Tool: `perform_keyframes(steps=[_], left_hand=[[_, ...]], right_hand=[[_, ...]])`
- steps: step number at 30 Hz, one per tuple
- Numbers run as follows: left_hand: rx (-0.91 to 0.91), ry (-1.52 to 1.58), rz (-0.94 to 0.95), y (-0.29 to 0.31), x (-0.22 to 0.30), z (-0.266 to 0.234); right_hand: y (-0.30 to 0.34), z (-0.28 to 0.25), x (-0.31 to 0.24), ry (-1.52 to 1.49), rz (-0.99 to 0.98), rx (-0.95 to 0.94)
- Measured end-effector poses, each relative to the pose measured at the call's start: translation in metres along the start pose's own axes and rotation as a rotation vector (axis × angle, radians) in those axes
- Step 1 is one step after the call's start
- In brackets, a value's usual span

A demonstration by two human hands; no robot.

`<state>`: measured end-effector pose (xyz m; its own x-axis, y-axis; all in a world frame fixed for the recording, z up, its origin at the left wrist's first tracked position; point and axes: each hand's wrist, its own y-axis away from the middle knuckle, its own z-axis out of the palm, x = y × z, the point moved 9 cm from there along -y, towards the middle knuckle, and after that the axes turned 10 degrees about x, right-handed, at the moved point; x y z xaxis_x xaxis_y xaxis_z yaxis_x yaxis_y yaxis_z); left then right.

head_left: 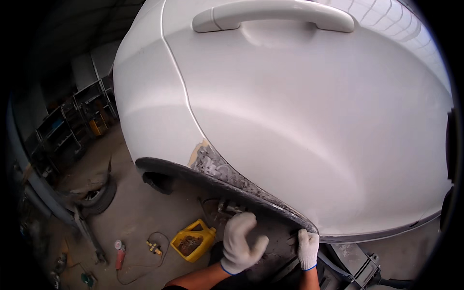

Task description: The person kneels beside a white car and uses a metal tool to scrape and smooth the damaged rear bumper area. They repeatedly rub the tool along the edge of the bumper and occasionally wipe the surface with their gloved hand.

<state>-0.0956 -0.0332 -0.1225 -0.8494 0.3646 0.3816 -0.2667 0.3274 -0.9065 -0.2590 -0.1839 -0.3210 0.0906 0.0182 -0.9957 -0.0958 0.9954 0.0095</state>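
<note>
Both my hands wear white knit gloves, below the wheel arch of a white car. My left hand (240, 245) is raised in the air with fingers curved and thumb apart, nothing visible between them. My right hand (308, 248) is closed at the lower rear corner of the arch, touching the panel edge; anything in its fingers is hidden. Along the arch runs a sanded patch (217, 167), bare grey metal with a tan rim by the door seam. Beyond my left fingertips lies a grey metal object (229, 208), partly covered and too unclear to name.
A yellow cut-open jug (193, 240) holds rusty small pieces. Left of it on the floor lie a yellow-and-black fitting (154, 248) with a cord and a red-handled grinder (119, 256). A tyre (100, 195), lift arm (88, 234) and shelving (72, 123) stand farther left; a metal frame (353, 266) is at lower right.
</note>
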Motion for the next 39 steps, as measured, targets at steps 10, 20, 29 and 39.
perform_keyframes(steps=[10, 20, 29, 39], left_hand=[[0.217, 0.549, -0.853, -0.034, -0.089, -0.008], [0.161, 0.514, -0.861, -0.02, -0.1, -0.002], [0.093, 0.492, -0.904, -0.011, -0.104, 0.013], [0.156, 0.801, -0.806, -0.015, -0.107, 0.019]], right_hand=[[0.003, 0.0, -0.002, 0.011, -0.036, 0.056], [0.013, 0.008, -0.019, 0.032, 0.005, -0.003], [0.027, 0.002, -0.027, 0.169, 0.046, -0.008], [0.044, -0.021, -0.04, 0.611, -0.312, 0.396]])
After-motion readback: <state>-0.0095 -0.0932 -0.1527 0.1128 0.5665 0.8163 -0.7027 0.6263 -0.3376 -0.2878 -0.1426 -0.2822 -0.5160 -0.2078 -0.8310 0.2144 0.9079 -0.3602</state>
